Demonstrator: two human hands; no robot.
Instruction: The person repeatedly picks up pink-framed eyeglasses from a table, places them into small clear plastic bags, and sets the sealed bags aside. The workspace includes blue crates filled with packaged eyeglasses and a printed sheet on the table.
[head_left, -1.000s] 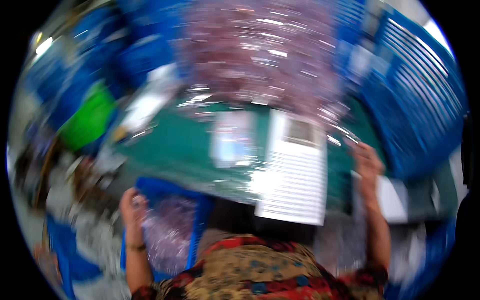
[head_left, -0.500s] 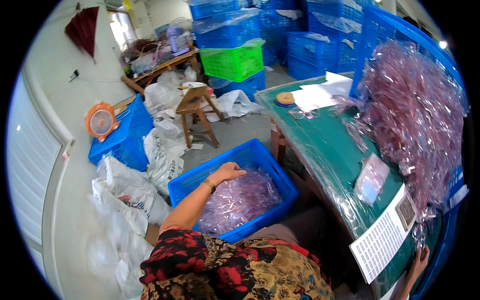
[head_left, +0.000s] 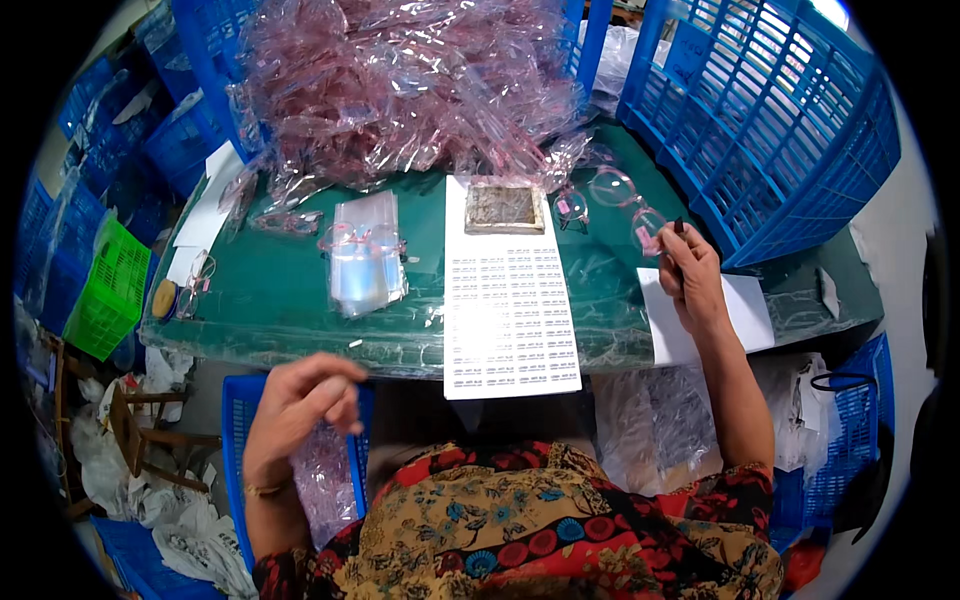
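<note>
My right hand (head_left: 693,275) is closed on a pair of glasses (head_left: 612,187) with round see-through lenses and a thin pinkish frame. A dark temple tip sticks up by its fingers, and the lenses point away over the green table. My left hand (head_left: 310,410) hovers off the table's front edge, slightly blurred, its fingers loosely bent and holding nothing. Between the hands lies a white sheet of small labels (head_left: 510,320) with a framed flat block (head_left: 503,208) at its far end. More glasses (head_left: 572,207) rest beside the block. A stack of plastic sleeves (head_left: 362,280) lies left, with glasses on it.
A big heap of bagged glasses (head_left: 400,90) spills from a blue crate at the back. Another blue crate (head_left: 770,130) stands tilted at the right. White paper (head_left: 715,310) lies under my right forearm. Below my left hand sits a blue basket (head_left: 238,450) of wrapped items.
My view has swung right, from the floor basket to the table. My left hand has come away from the basket's wrapped items. My right hand now holds glasses over the table's right side.
</note>
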